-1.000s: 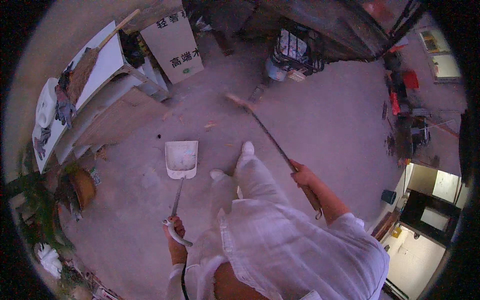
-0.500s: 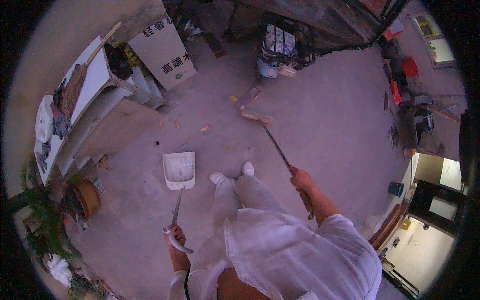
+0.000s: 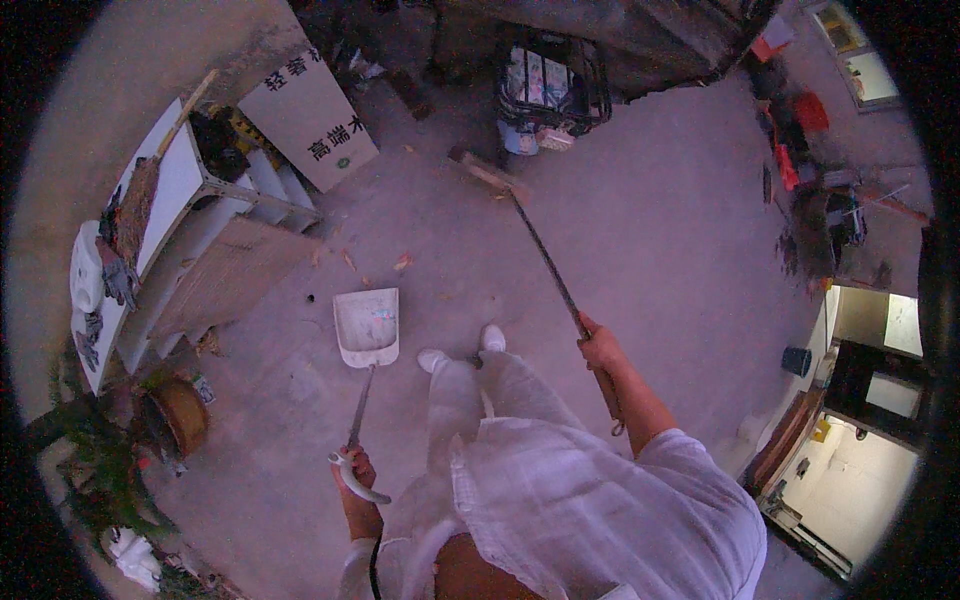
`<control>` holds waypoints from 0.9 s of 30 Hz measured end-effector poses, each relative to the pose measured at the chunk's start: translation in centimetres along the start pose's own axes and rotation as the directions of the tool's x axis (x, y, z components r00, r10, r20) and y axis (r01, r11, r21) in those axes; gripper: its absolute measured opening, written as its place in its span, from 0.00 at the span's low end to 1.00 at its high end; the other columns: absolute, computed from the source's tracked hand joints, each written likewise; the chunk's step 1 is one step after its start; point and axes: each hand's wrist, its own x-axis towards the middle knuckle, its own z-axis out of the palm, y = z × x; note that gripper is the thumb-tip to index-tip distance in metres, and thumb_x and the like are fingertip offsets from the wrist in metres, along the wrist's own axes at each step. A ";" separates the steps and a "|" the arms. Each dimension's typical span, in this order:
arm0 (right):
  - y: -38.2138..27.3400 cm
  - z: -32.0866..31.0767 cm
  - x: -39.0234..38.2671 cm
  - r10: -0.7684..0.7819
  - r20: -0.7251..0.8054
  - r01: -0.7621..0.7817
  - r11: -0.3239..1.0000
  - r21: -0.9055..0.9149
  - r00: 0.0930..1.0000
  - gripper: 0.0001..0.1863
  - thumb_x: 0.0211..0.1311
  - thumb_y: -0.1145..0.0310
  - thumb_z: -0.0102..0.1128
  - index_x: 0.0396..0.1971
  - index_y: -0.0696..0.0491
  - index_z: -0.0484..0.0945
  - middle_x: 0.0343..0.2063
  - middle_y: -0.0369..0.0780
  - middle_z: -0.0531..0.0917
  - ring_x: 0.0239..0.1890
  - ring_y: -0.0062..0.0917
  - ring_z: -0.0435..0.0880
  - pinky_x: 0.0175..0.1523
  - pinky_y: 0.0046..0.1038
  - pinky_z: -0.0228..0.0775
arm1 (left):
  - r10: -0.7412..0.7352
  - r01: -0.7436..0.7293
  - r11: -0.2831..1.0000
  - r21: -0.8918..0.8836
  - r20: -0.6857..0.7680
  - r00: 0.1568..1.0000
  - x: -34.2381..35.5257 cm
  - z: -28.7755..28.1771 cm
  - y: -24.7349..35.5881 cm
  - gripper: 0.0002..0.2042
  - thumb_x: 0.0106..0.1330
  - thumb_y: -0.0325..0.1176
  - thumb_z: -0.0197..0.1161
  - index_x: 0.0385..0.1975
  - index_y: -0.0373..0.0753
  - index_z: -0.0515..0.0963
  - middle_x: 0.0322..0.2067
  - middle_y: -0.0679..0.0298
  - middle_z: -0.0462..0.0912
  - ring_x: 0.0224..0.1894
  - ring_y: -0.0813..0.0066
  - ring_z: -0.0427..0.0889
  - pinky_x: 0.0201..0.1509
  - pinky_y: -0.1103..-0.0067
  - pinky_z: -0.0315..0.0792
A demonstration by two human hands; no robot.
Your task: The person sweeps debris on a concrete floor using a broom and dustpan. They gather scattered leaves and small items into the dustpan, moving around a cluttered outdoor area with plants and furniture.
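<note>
My left hand [image 3: 355,472] is closed round the handle of a long-handled dustpan [image 3: 368,357]. Its pale pan rests on the floor ahead and left of my feet, with some small bits in it. A curved white grip end sticks out by that hand. On the other side, my right hand [image 3: 600,347] grips the dark pole of a broom [image 3: 545,251]. The broom's brownish head lies far forward on the floor, tilted and slightly blurred. Several small leaf-like scraps [image 3: 403,262] are scattered between the pan and a brown board.
At left stands a white shelf unit [image 3: 180,205] with another broom [image 3: 140,195] and gloves on it. A lettered board [image 3: 310,120] leans behind. Farther ahead is a black wire basket [image 3: 555,85]. A brown pot [image 3: 180,418] sits near left; a dark bucket [image 3: 796,361] is at right.
The broom head has moved forward and a little left across the floor, my right hand following slightly. The dustpan has shifted a little forward and right.
</note>
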 end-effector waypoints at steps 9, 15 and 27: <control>-1.8 0.3 4.9 -0.019 0.336 -0.057 0.975 0.215 0.942 0.29 0.39 0.75 0.46 0.49 0.47 0.58 0.12 0.38 0.68 0.11 0.23 0.68 0.16 0.23 0.63 | -0.053 0.033 0.975 -0.222 -0.085 0.995 2.3 1.7 0.5 0.09 0.51 0.38 0.45 0.25 0.40 0.68 0.17 0.68 0.66 0.13 0.81 0.61 0.11 0.86 0.54; -6.2 -3.5 3.7 -0.156 0.236 0.167 0.986 -0.026 0.959 0.29 0.40 0.72 0.47 0.50 0.47 0.56 0.15 0.40 0.71 0.13 0.23 0.70 0.18 0.25 0.65 | 0.199 -0.149 0.961 0.234 -0.207 0.958 3.0 2.6 0.9 0.10 0.51 0.40 0.45 0.19 0.40 0.66 0.14 0.68 0.65 0.10 0.79 0.60 0.10 0.84 0.55; -25.5 6.4 29.5 -0.338 0.220 0.403 0.771 -0.493 0.915 0.24 0.41 0.70 0.43 0.45 0.54 0.59 0.28 0.48 0.74 0.31 0.37 0.73 0.35 0.34 0.66 | 0.035 -0.036 0.999 -0.040 -0.010 0.999 2.5 1.9 -0.8 0.09 0.51 0.38 0.46 0.20 0.39 0.64 0.11 0.70 0.62 0.08 0.81 0.58 0.06 0.87 0.52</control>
